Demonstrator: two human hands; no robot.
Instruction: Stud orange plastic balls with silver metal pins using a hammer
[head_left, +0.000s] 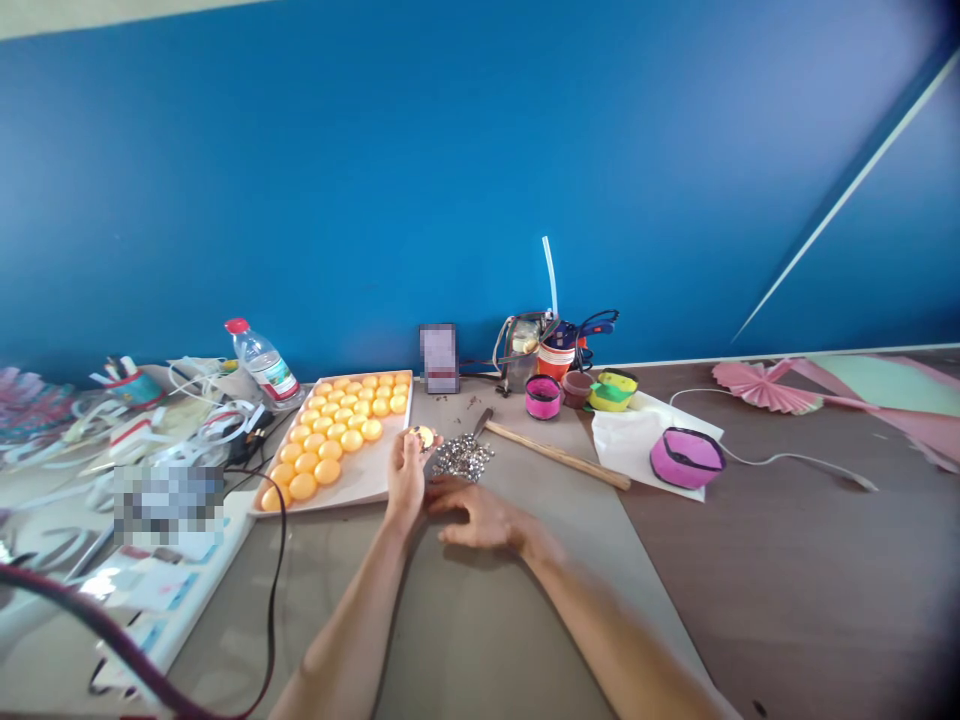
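Nearest, over the grey-topped desk (495, 640), the right hand (480, 517) reaches low with bent fingers; whether its grip has anything pinched at the fingertips, I cannot tell. Slightly farther and to the left, the left hand (406, 468) has its grip closed around a small, round, pale-yellow ball with dark specks (425, 436), raised near the tray's right edge. It looks light and thin-walled, probably stiff but easily dented, and smooth enough to slip; a gentle hold around its sides should suit it. Just beyond the right hand lies a loose heap of small, shiny, silvery pieces (463, 458), likely hard, slick and best pinched singly. To the left, smooth orange balls (328, 471) sit in a shallow, pale, rectangular tray (367, 478); they look light and prone to roll. Farther right lies a wooden-handled hammer (559, 455), probably head-heavy.
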